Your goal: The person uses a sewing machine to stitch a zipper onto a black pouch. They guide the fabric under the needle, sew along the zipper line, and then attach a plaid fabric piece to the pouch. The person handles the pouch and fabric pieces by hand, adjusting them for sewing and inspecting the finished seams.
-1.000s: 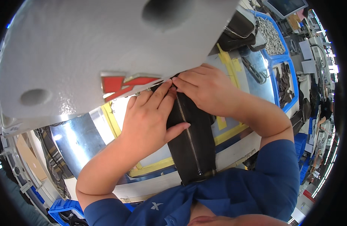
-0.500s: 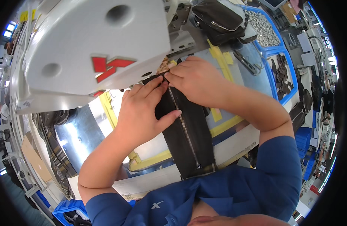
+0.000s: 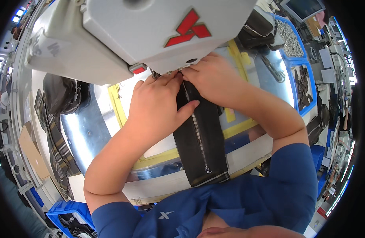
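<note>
A long black fabric panel (image 3: pixel 213 137) runs from the sewing machine (image 3: pixel 146 35) toward my body. Down its middle lies a silver-toothed zipper (image 3: pixel 197 133), its pull near the close end. My left hand (image 3: pixel 156 101) rests on the panel's left side, fingers forward and the thumb stretched out across the cloth beside the teeth. On the other side, my right hand (image 3: pixel 214 81) has bent fingers pinching the panel's far end. The machine head hides the needle area and part of my fingertips.
Dark bags (image 3: pixel 256 29) lie at the back right, near blue trays (image 3: pixel 295 79) of metal pieces and dark strips. Scissors (image 3: pixel 273 68) rest on the table. Plaid fabric (image 3: pixel 57 154) and a black bag (image 3: pixel 61 95) lie at left. A blue crate (image 3: pixel 67 208) stands lower left.
The view has shifted, so the machine head appears farther right and higher. Both hands keep their places at the panel's far end, with the right hand's fingertips now more hidden.
</note>
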The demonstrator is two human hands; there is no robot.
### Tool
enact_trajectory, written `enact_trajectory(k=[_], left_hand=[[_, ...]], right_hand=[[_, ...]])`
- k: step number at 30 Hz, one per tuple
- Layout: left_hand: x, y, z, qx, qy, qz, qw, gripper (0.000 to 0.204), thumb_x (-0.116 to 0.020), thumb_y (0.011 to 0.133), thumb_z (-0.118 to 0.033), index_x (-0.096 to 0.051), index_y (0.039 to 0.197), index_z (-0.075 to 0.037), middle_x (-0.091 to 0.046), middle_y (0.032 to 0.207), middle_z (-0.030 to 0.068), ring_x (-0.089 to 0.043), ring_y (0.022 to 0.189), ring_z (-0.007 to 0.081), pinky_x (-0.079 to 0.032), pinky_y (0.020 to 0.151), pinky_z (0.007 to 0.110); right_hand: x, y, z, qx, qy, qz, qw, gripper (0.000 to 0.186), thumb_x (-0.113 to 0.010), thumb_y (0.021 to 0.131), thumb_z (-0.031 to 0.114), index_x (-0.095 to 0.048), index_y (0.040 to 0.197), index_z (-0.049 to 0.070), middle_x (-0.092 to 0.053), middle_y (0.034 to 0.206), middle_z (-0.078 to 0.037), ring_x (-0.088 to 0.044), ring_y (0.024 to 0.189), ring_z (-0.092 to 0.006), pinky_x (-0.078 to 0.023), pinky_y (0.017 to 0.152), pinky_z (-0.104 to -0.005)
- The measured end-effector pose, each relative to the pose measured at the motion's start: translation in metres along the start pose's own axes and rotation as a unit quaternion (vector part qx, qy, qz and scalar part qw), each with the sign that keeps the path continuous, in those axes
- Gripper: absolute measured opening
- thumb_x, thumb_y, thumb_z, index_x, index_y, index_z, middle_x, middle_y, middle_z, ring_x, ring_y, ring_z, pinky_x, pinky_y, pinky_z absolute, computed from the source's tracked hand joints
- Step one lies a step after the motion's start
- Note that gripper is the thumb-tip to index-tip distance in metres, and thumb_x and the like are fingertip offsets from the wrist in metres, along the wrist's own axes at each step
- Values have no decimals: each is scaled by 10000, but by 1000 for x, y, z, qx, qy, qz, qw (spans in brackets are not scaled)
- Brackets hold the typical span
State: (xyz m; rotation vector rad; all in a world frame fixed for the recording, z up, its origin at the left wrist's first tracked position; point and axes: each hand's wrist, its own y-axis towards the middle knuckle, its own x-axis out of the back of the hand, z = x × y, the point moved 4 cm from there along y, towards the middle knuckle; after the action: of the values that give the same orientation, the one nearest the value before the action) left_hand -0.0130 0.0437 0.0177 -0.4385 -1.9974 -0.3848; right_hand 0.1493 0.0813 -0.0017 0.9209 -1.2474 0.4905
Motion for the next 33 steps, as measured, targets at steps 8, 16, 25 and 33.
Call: enact_trajectory(k=[8,16,25,33], left_hand=[[2,2,2,-2,-17,13,1000,610,-856,815,-353,-737,1273,32,-730,1340,230,-731,1116,398,-549,998,470],[8,2,-2,-8,11,12,1000,620,-869,811,-348,-738,1285,29,-753,1292,220,-722,1134,396,-531,1024,475],[4,0,-4,-22,31,17,999,697,-877,824,-372,-690,1354,40,-727,1325,221,-702,1155,385,-522,1034,472],[-13,-11,-12,-32,62,8,998,872,-887,844,-400,-555,1457,124,-588,1458,301,-634,1303,424,-519,1118,454]], right_hand=[[9,3,2,3,-9,-6,1000,170,-686,834,146,-739,952,35,-742,954,-85,-736,911,-251,-554,835,-373],[13,4,4,6,23,47,999,211,-694,826,146,-764,972,11,-749,986,-100,-738,943,-249,-560,839,-372],[12,-7,3,-7,53,69,996,337,-714,906,225,-745,1081,-62,-753,1038,-153,-732,1005,-283,-552,895,-390],[13,-13,10,12,30,74,997,502,-689,974,287,-692,1246,-134,-735,1260,-263,-723,1172,-339,-544,969,-403]])
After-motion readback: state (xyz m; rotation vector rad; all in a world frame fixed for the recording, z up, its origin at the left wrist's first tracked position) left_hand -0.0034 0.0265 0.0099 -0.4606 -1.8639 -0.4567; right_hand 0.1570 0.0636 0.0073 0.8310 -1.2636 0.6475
